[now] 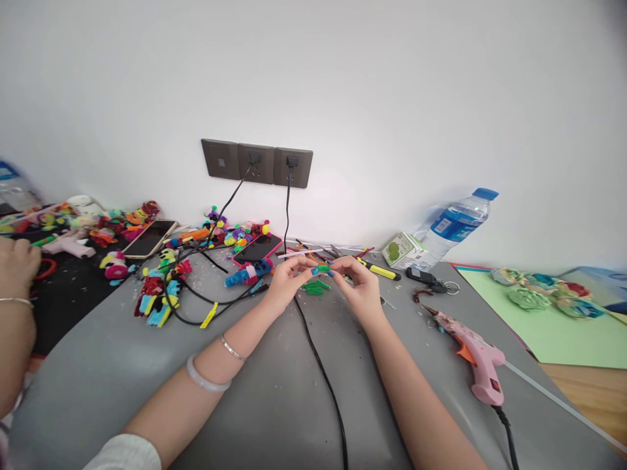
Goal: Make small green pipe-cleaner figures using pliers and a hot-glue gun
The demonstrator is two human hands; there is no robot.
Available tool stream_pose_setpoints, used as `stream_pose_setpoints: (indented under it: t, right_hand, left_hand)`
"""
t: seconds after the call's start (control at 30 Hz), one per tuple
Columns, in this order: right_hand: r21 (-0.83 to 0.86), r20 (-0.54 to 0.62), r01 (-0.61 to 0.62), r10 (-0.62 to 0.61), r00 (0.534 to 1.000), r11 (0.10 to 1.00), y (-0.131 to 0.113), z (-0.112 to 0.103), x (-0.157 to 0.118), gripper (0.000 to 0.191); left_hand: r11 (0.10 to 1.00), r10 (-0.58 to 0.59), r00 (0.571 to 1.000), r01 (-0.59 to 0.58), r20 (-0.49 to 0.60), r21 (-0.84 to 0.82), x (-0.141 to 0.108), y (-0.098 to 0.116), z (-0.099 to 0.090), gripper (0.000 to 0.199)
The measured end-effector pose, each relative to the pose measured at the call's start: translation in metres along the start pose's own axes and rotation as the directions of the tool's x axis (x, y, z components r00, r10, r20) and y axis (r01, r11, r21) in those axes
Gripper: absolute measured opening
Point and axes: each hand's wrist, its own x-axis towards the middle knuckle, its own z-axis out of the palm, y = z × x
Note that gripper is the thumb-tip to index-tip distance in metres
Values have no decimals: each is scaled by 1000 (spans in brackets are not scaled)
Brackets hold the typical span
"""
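Between my fingertips, a short green pipe cleaner piece (pixel 323 268) is held level above the grey mat (pixel 274 391). My left hand (pixel 292 281) pinches its left end, and my right hand (pixel 357 284) pinches the right end. Just below it, several more green pipe cleaner pieces (pixel 315 287) lie in a small group on the mat. A blue pipe cleaner bundle (pixel 249 273) rests to the left of my left hand. Right of my right hand lies a pink glue gun (pixel 473 356) with a glue stick in its back.
A tilted water bottle (pixel 453 225) and a juice carton (pixel 404 250) lean by the wall. Near them lie a yellow utility knife (pixel 379 269) and keys (pixel 426 279). Black cables (pixel 318 352) cross the mat. Phones (pixel 149 239) and pipe cleaner figures stand left, beside another person's hand (pixel 18 264).
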Motion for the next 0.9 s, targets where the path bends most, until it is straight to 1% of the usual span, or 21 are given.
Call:
stream_pose_setpoints:
  t: [0.13,0.33,0.53,0.63,0.77,0.9]
  right_hand:
    - [10,-15,-3,3,1000,1000,0,0,0,5]
    - [3,-8,43,-43,999,999,-1,0,0,5]
    - [53,23,3,-4,1000,999,0,1,0,1]
    - [74,38,-20,17,999,997,-1,2,0,1]
    - [37,54,-17,15,998,999,-2,2,0,3]
    - [-9,55,1,0,998,1000,-5,1,0,4]
  left_hand:
    - [1000,-17,1000,17,1,-14,-1,1,1,28]
    - [999,-36,999,37,9,-32,-2,5,3,30]
    - [998,-42,999,42,-4,-49,-2,6,4,34]
    - [999,-25,999,24,-20,-42,-1,5,4,34]
    - [1000,7,1000,-8,-20,-14,-1,3,2,33]
    - [1000,12,1000,-12,-22,-1,0,2,2,33]
